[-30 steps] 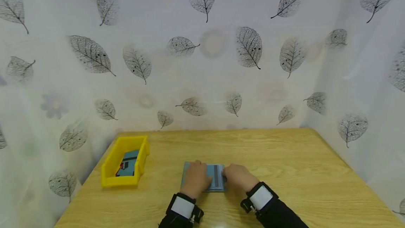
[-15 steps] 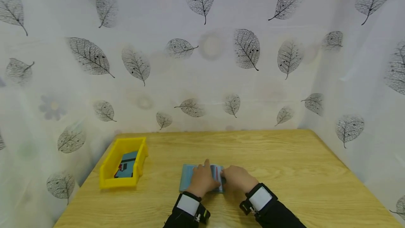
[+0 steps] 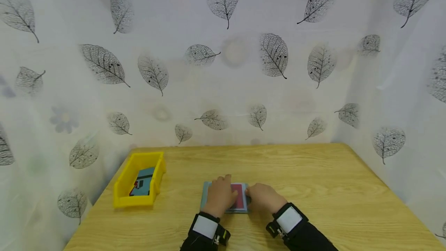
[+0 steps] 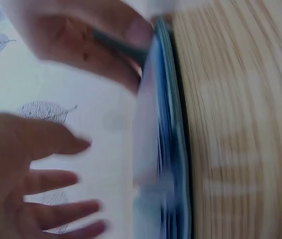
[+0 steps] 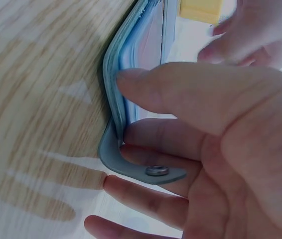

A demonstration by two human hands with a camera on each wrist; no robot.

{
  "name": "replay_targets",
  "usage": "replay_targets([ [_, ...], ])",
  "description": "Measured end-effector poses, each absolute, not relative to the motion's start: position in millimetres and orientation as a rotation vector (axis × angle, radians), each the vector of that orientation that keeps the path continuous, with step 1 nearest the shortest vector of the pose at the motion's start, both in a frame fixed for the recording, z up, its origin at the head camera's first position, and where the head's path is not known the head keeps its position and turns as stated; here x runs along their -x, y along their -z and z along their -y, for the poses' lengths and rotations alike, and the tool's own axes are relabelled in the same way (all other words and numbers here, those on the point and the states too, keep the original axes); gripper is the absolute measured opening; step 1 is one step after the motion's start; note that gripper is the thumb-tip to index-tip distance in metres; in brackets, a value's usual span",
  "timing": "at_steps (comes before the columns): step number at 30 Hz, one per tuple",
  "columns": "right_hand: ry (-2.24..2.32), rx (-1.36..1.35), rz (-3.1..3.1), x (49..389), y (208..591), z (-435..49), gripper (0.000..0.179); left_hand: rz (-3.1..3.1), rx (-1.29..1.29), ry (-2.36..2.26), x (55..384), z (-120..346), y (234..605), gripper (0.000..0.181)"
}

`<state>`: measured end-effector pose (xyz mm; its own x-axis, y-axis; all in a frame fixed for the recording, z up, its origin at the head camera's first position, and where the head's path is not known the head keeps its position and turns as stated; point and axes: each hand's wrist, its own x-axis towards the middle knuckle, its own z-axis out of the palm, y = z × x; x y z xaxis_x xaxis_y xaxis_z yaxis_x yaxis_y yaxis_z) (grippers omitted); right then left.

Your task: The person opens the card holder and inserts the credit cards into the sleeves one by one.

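Note:
A light blue card holder (image 3: 204,195) with clear sleeves lies open on the wooden table, a pink-red card (image 3: 240,197) showing at its right side. My right hand (image 3: 265,197) pinches the holder's right edge between thumb and fingers. Beside those fingers a strap with a metal snap (image 5: 157,171) sticks out in the right wrist view. My left hand (image 3: 220,196) is over the middle of the holder and covers part of it. In the left wrist view, the left hand's fingers (image 4: 56,181) are spread, apart from the stacked sleeves (image 4: 167,119), which look blurred.
On the table's left side stands a yellow bin (image 3: 134,202) with a blue-grey flat item (image 3: 145,177) inside, marked with a dark band and some red. A pale curtain (image 3: 237,88) printed with leaves hangs behind the table and along both sides.
My left hand has moved right across the holder. A pink-red card now shows where a blue-grey face with a dark band was. My right hand stays at the right edge.

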<state>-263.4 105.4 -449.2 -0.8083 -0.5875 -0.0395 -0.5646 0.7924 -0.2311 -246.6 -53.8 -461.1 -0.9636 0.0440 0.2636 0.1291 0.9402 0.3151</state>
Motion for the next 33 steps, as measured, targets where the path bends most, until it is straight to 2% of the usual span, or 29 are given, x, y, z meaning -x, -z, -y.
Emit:
replay_targets([
  [6,0.346,1.009,-2.837,263,452,-106,0.023,3.003,0.019,0.392,252,36,474,0.064],
  [11,0.366,1.021,-2.821,263,453,-108,0.026,2.972,-0.016,0.383,254,30,479,0.057],
  [17,0.365,1.002,-2.819,266,454,-107,0.021,2.970,0.005,0.411,256,29,476,0.057],
  [23,0.363,0.989,-2.823,269,454,-107,0.018,2.957,0.132,0.384,256,30,469,0.060],
  [27,0.386,0.952,-2.807,270,455,-108,0.018,2.945,0.217,0.542,257,38,464,0.060],
  [33,0.360,0.938,-2.847,268,456,-110,0.018,2.942,0.195,0.764,260,54,453,0.056],
])
